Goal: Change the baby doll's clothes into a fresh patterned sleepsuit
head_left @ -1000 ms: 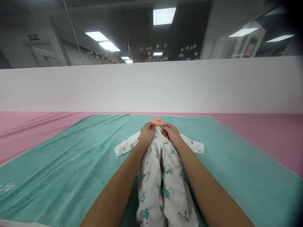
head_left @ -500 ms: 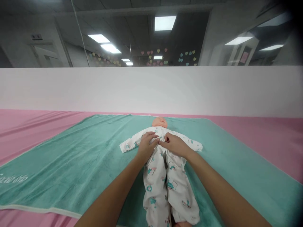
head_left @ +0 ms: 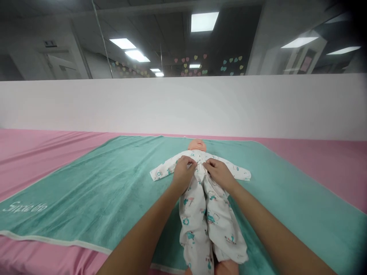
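Baby doll [head_left: 197, 145] lies on its back, head away from the viewer, dressed in a white onesie [head_left: 197, 214] printed with teal and pink cartoon animals, its sleeves [head_left: 159, 173] stretched out to both sides. Both hands have dropped from the doll's neck, where they were a second ago, to its upper chest. Left hand [head_left: 183, 175] and right hand [head_left: 219, 174] now sit just either side of the onesie's front opening, slightly apart, fingers curled downward onto the cloth. They are not spread flat, but the fingertips may be pinching the fabric edges or only pressing them; the angle hides which. Under the palms, any fastenings are covered, and the rumpled cloth between the hands is hard to make out. Doll and onesie rest in the middle of a teal towel [head_left: 94, 187], which lies on a pink sheet [head_left: 37, 152] in front of a white wall [head_left: 183, 109]. Pale script on the towel's corner [head_left: 25, 207] is too blurred to read with certainty. At the bottom edge, the onesie's legs are cut off, and what may be the doll's feet [head_left: 226, 268] barely show.
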The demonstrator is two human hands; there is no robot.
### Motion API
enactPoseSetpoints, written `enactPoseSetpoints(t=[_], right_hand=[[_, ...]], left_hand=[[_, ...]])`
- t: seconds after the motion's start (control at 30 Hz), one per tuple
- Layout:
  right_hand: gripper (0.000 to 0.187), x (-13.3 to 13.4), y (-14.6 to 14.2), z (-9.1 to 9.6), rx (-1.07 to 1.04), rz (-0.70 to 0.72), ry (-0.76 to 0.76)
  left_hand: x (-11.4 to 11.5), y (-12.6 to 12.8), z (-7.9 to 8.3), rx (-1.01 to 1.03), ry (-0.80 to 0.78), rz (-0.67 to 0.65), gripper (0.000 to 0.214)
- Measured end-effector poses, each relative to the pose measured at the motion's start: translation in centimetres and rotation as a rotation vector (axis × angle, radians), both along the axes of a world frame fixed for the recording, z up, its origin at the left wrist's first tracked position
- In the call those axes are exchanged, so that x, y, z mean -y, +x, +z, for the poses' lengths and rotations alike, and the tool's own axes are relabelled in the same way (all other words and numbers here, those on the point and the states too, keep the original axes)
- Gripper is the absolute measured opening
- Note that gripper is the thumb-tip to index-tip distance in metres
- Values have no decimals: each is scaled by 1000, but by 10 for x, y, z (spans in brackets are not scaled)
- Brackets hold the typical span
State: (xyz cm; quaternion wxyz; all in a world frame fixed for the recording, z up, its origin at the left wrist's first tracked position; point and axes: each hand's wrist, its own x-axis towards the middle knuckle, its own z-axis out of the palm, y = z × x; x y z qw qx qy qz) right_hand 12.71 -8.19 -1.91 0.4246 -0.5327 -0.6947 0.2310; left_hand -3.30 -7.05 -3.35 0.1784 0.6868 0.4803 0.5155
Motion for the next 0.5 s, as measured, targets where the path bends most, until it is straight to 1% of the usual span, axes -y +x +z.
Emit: enactPoseSetpoints(t=[0.07,0.13,0.23,0.33,0.43,0.5], right_hand=[[27,-1,-4,1,-139,8,-17],[28,-4,-10,4,-216,36,-24],[25,-8,-19,7,-150,81,-3],[24,-9,-23,5,-55,55,22],[22,-9,-19,0,-114,74,-64],[16,-10,-14,-3,-203,111,-131]], left_hand=[[0,1,0,-6,-28,-6,16],[0,1,0,-35,-45,4,18],[0,1,-2,-63,-52,44,9],[-1,0,-3,-27,-47,44,9],[2,-1,0,38,-15,54,8],[5,0,5,138,-61,45,11]])
